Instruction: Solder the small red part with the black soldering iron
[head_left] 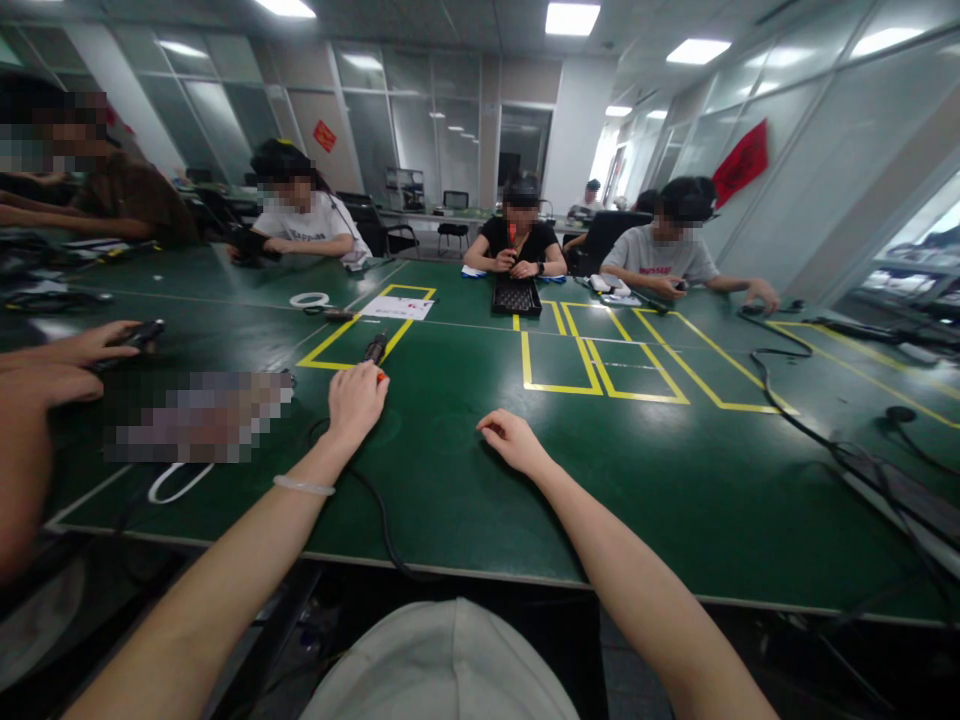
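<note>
My left hand (358,405) is closed around a dark handheld tool (375,348), whose front end sticks out beyond my fingers. A small orange part shows beside my fingers; the rest of the tool is hidden under the hand. My right hand (514,440) rests on the green table (450,500) with its fingers curled in and nothing visible in them. A white sheet (396,308) lies beyond my left hand, partly over a yellow tape outline (322,358).
A black cable (379,500) runs past my left wrist to the table edge. Further off lie a white ring-shaped item (309,300) and a black tray (516,297). More cables (795,420) cross the right side. Co-workers sit opposite; another person's hands (105,350) are at left.
</note>
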